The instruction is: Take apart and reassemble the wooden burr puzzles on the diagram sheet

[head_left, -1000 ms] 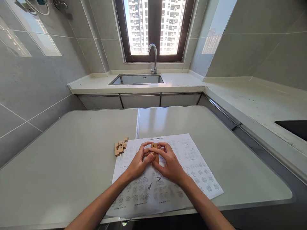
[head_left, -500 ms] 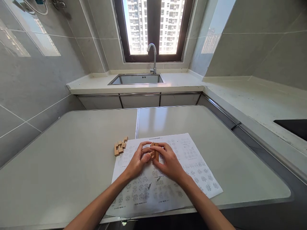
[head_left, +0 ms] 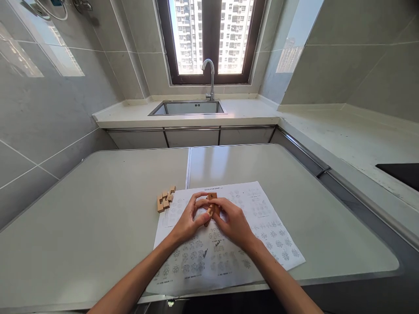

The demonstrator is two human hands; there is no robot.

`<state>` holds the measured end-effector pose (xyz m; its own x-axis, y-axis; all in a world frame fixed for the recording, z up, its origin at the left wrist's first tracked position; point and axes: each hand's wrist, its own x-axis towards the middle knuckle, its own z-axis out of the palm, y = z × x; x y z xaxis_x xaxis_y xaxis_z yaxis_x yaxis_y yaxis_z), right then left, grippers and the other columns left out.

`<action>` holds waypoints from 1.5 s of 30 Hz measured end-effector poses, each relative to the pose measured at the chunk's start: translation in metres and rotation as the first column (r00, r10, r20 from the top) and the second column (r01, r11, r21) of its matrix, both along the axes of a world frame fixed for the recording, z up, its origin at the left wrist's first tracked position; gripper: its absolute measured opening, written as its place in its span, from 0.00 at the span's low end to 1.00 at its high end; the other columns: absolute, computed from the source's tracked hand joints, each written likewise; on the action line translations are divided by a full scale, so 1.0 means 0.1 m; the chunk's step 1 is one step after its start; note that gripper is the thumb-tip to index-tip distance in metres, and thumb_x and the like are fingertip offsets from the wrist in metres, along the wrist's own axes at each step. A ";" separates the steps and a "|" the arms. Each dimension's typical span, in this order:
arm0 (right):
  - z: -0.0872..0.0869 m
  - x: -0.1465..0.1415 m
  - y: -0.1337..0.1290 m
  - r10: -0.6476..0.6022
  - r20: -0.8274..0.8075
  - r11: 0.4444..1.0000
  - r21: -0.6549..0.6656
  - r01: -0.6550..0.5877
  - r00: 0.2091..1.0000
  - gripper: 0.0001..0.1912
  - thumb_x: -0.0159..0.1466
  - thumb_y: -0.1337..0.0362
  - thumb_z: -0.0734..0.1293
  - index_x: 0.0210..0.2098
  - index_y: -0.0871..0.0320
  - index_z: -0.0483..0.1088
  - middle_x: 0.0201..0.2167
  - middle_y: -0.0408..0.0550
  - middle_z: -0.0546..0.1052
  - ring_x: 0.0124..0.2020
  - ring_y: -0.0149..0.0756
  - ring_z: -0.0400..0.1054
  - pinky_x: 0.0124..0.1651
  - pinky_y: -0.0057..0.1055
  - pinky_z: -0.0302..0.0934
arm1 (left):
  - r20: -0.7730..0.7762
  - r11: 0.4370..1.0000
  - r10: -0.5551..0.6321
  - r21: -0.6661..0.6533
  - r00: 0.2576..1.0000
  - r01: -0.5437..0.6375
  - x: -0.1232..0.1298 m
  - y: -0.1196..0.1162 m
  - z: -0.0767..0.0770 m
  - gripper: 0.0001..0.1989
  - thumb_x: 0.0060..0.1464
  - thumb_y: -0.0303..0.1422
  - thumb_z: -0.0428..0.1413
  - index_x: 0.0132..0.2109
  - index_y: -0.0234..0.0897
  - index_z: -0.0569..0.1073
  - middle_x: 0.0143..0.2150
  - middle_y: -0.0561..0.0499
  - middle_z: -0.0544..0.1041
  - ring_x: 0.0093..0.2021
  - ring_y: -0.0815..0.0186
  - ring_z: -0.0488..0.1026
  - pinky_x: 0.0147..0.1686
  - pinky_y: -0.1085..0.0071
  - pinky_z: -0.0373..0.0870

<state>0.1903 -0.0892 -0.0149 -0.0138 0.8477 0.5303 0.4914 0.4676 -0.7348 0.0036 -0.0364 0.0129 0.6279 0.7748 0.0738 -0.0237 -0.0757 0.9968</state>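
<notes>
Between my hands, above the printed sheet (head_left: 229, 261), are wooden puzzle pieces (head_left: 212, 196); the upper one bears a "2" on its end. My left hand (head_left: 191, 216) pinches a tilted piece between thumb and fingers. From the other side my right hand (head_left: 234, 219) grips the numbered piece, fingers bent over it. My fingers partly hide both pieces, and I cannot tell how they join. Left of the hands, a cluster of notched wooden puzzle pieces (head_left: 165, 200) lies by the sheet's upper left edge.
Line diagrams and a few pen ticks mark the sheet, which lies on a pale table (head_left: 98, 226). Beyond the table is a counter (head_left: 127, 114) with a sink (head_left: 160, 109) and a curved faucet (head_left: 212, 80). Another counter (head_left: 360, 131) runs along the right.
The piece in my left hand has tilted, its lower end now showing below my thumb. The numbered end of the other piece stands out more above my fingers. The loose pieces stay put.
</notes>
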 end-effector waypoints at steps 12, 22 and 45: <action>0.01 0.00 -0.03 -0.126 -0.014 0.992 0.027 0.126 0.992 0.14 0.71 0.69 0.64 0.53 0.51 0.75 0.44 0.46 0.83 0.35 0.35 0.75 0.38 0.32 0.70 | -0.109 0.989 0.068 0.141 0.992 -0.052 0.00 -0.03 0.05 0.29 0.66 0.52 0.56 0.65 0.42 0.65 0.60 0.40 0.78 0.58 0.51 0.75 0.57 0.56 0.71; -0.06 0.02 -0.02 -0.174 0.026 0.985 0.018 0.173 0.984 0.13 0.72 0.67 0.64 0.54 0.51 0.74 0.42 0.47 0.83 0.37 0.37 0.77 0.40 0.33 0.70 | -0.160 0.911 0.149 0.406 0.976 -0.073 0.01 -0.01 0.03 0.22 0.66 0.47 0.53 0.58 0.39 0.71 0.54 0.42 0.78 0.49 0.56 0.75 0.54 0.58 0.71; -0.09 0.05 -0.03 -0.271 0.004 0.960 -0.073 0.270 0.963 0.06 0.73 0.60 0.67 0.43 0.55 0.74 0.34 0.46 0.82 0.29 0.36 0.73 0.33 0.32 0.64 | -0.370 0.863 0.223 0.506 0.902 -0.005 0.01 -0.06 0.00 0.14 0.64 0.36 0.52 0.30 0.40 0.60 0.25 0.58 0.60 0.26 0.69 0.57 0.30 0.69 0.55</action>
<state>0.1949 -0.0918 -0.0235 0.2244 0.8551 0.4673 0.5876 0.2639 -0.7649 0.0048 -0.0421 0.0128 0.5941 0.7747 0.2167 0.4097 -0.5232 0.7472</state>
